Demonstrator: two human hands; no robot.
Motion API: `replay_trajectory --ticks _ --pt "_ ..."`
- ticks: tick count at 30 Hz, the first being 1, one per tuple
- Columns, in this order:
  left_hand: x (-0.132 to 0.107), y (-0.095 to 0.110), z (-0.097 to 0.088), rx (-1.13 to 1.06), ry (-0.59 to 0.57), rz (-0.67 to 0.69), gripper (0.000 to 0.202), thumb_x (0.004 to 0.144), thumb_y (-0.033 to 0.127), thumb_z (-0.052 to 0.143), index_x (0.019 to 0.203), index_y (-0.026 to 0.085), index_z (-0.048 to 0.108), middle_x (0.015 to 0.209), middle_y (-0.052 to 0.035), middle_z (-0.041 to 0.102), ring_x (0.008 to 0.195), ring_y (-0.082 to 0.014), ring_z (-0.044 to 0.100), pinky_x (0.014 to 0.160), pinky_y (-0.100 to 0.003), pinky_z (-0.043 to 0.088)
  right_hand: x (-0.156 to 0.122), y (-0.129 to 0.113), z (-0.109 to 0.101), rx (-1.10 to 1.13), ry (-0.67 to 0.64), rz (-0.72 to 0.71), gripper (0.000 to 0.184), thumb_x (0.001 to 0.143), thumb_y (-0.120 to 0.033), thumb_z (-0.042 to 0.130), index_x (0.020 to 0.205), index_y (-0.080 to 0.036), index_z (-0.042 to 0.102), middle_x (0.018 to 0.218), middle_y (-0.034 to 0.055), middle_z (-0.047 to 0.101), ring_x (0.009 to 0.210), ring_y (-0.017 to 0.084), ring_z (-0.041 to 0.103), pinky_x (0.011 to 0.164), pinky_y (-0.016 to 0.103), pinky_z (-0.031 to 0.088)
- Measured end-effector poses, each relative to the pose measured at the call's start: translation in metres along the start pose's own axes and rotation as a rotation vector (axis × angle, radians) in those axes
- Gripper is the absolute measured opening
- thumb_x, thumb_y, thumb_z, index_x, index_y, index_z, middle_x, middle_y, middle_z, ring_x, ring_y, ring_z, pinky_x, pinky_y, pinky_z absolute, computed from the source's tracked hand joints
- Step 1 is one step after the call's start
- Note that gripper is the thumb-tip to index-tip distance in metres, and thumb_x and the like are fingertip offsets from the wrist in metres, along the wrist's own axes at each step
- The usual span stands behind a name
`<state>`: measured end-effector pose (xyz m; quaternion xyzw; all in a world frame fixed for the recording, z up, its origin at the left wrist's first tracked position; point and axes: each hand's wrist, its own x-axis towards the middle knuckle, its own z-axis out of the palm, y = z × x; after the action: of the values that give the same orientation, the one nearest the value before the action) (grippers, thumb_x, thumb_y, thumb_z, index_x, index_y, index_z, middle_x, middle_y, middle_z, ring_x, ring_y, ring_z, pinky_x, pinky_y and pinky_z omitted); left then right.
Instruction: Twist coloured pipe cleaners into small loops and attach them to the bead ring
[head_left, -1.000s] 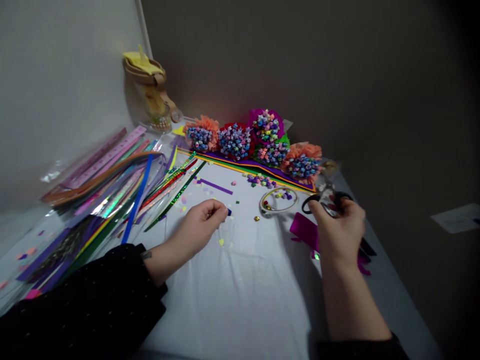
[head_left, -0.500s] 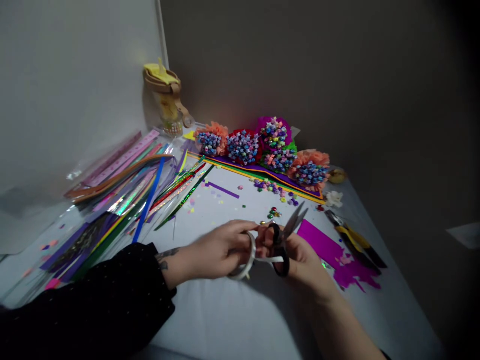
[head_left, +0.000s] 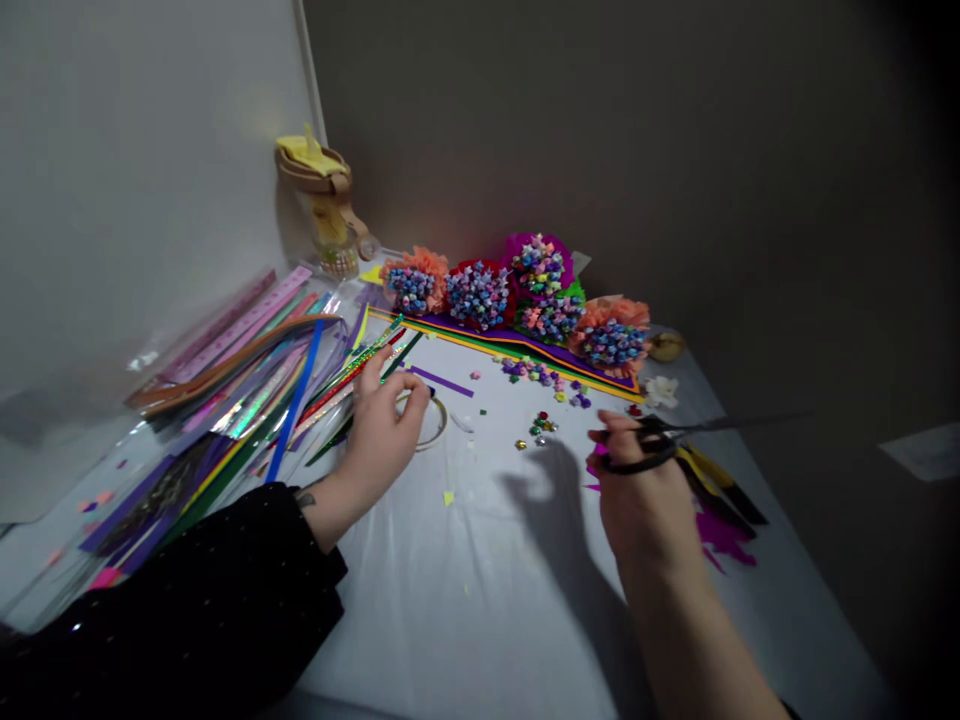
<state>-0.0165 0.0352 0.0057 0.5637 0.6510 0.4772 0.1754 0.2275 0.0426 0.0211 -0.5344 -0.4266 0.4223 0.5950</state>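
My left hand (head_left: 384,425) is over the table left of centre, thumb and forefinger closed in a pinch and another finger raised. A small dark spot shows at the pinch, too small to name. A thin pale ring, a roll of tape (head_left: 444,424), is right beside and partly behind these fingers; whether they touch it I cannot tell. Just right of it lies a curved whitish strip (head_left: 460,426). My right hand (head_left: 641,490) grips black-handled scissors (head_left: 643,462), whose blurred blades point right, above yellow-handled pliers (head_left: 720,485) and magenta paper (head_left: 724,535).
Paper and glitter strips (head_left: 247,400) cover the left side. Star-studded paper flowers (head_left: 480,295) stand along the back on layered coloured sheets (head_left: 600,385). Loose small stars (head_left: 536,372) lie in front of them. A cup in a brown holder (head_left: 319,200) stands at the back left.
My hands have moved apart. The left went up and left with the tape roll; the right went right with the scissors, whose blades turned from pointing up to pointing right.
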Motion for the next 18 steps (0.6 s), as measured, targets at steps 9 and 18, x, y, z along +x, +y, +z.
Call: replay_trajectory --ticks 9,18 --pt "-0.021 0.023 0.0 -0.491 -0.268 -0.165 0.021 0.086 0.036 0.052 0.075 0.017 0.054 0.072 -0.0002 0.054 0.069 -0.0132 0.052 0.066 -0.025 0.043 -0.04 -0.006 0.026 -0.654 -0.719 -0.22 0.033 0.068 -0.044 0.065 0.059 -0.02 0.044 0.062 -0.0017 0.046 0.057 0.013 0.042 0.05 0.024 0.03" --pt "-0.022 0.032 0.0 -0.798 -0.275 -0.327 0.021 0.079 0.035 0.061 0.07 0.017 0.054 0.07 -0.0004 0.058 0.069 -0.013 0.053 0.066 -0.026 0.042 -0.043 0.005 0.032 -0.819 -0.765 -0.277 0.03 0.071 -0.04 0.064 0.062 -0.021 0.042 0.066 -0.0003 0.048 0.063 0.015 0.045 0.054 0.025 0.032"
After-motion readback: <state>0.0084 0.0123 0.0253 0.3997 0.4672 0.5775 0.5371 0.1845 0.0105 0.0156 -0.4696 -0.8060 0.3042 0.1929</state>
